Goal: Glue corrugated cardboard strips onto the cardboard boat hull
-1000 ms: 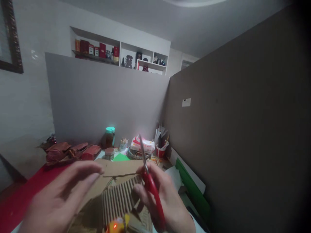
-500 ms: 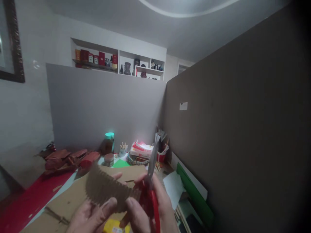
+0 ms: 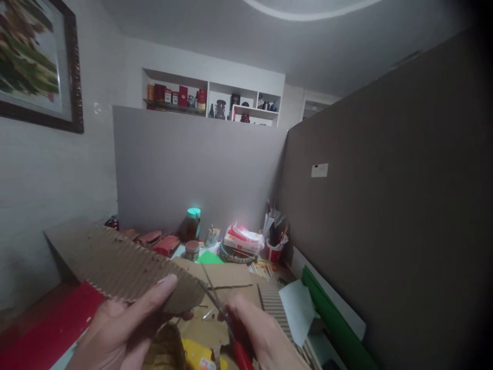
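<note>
A curved strip of corrugated cardboard [image 3: 127, 267], its ridges showing and its edges notched, is pinched in my left hand [image 3: 127, 326], thumb on top. In my right hand [image 3: 262, 329] are red-handled scissors [image 3: 220, 304], with the blades parted and pointing up and left. Their tips are close by the right end of the strip; whether they touch it I cannot tell. Below the hands lie a yellow packet [image 3: 196, 352] and a brown creased object [image 3: 165, 347] whose kind I cannot make out.
Flat cardboard [image 3: 231, 275] covers part of the table. Behind it stand a teal-lidded bottle [image 3: 193, 226], a small jar [image 3: 192, 250], a tissue pack [image 3: 243, 240] and a red-and-white cup of tools [image 3: 273, 252]. A green board [image 3: 335, 318] leans at right, near a dark partition [image 3: 385, 205].
My view has turned left. The cardboard strip has swung out left, held now by my left hand alone. The scissors have dropped from upright to a slant beside the strip's end, blades parted.
</note>
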